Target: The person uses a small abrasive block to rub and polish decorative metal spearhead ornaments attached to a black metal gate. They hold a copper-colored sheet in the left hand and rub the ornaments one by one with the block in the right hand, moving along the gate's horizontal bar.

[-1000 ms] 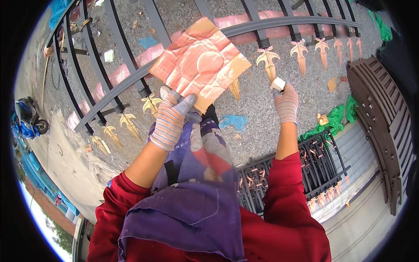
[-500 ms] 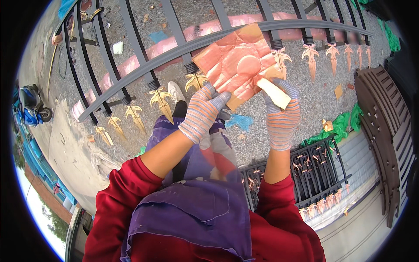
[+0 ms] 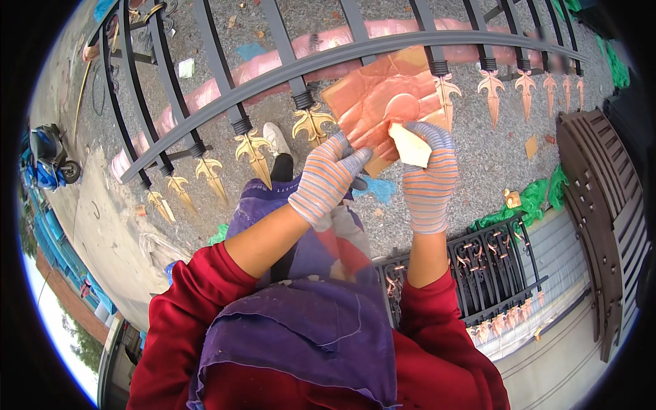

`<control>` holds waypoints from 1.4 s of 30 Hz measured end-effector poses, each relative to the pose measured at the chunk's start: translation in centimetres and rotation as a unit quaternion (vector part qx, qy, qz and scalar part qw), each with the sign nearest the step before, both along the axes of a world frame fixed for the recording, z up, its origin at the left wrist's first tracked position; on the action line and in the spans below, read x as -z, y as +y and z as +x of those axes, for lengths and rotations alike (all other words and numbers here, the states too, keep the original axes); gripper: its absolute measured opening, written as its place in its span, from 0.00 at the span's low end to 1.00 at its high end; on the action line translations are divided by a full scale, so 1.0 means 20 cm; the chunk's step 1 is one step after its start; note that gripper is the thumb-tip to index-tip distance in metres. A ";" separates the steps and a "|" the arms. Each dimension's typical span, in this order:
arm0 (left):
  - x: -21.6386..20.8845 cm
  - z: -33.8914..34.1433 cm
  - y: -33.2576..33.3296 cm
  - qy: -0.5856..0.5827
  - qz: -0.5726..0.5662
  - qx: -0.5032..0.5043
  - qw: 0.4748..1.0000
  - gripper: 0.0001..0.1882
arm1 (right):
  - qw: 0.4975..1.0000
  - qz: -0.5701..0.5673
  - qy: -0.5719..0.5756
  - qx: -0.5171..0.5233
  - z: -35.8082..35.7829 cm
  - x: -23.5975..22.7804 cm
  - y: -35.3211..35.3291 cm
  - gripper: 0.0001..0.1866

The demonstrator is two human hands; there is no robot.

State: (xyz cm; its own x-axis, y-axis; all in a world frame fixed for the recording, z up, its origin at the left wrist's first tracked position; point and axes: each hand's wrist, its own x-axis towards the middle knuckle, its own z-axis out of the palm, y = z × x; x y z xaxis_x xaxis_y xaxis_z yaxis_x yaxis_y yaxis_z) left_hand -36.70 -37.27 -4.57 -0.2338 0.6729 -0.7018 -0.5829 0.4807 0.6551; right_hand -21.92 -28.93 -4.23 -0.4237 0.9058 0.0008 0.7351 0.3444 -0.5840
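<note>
My left hand (image 3: 329,179), in a striped knit glove, pinches the near left edge of a creased square sheet (image 3: 369,99) coated in shiny copper-pink paint. A round raised mark shows on that sheet. In my gloved right hand (image 3: 430,181) is a pale yellow piece of sponge (image 3: 410,145), its tip touching the painted sheet near the round mark. Beyond both hands runs a dark metal fence rail (image 3: 287,68) with leaf-shaped spear points. Those on the left, such as this gold spear point (image 3: 251,154), look gold; those on the right, like this copper spear point (image 3: 491,96), look pinker.
A pink wrapped roll (image 3: 253,75) lies under the fence bars. At the lower right rests another black fence panel (image 3: 471,273) beside green netting (image 3: 523,205). Brown slatted panels (image 3: 594,219) are stacked at far right. A scooter (image 3: 51,160) stands at far left.
My right hand has moved left and turned, bringing the sponge closer in against the sheet. The sheet has shifted slightly right and down with my left hand.
</note>
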 end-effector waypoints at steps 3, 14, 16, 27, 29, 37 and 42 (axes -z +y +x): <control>-0.01 -0.02 0.00 0.013 -0.027 0.016 0.999 0.08 | 0.992 -0.040 -0.114 0.029 0.10 0.13 -0.07 0.19; -0.05 -0.13 0.00 0.021 -0.091 0.014 0.996 0.08 | 0.985 -0.002 -0.018 0.171 0.30 0.27 0.41 0.15; -0.02 -0.13 -0.03 0.034 -0.091 0.019 0.995 0.09 | 0.984 0.047 -0.142 0.095 0.26 0.35 0.44 0.16; -0.06 -0.16 -0.01 -0.006 -0.080 0.001 0.997 0.14 | 0.985 -0.009 -0.077 0.156 0.26 0.26 0.41 0.16; -0.03 -0.17 -0.02 -0.005 -0.075 -0.001 0.997 0.14 | 0.987 0.023 -0.127 0.092 0.24 0.37 0.46 0.14; -0.04 -0.19 -0.03 -0.001 -0.076 -0.038 0.996 0.14 | 0.982 -0.023 -0.057 0.178 0.43 0.25 0.26 0.14; -0.03 -0.17 -0.01 -0.009 -0.065 -0.037 0.997 0.12 | 0.989 0.062 -0.074 0.115 0.27 0.32 0.50 0.14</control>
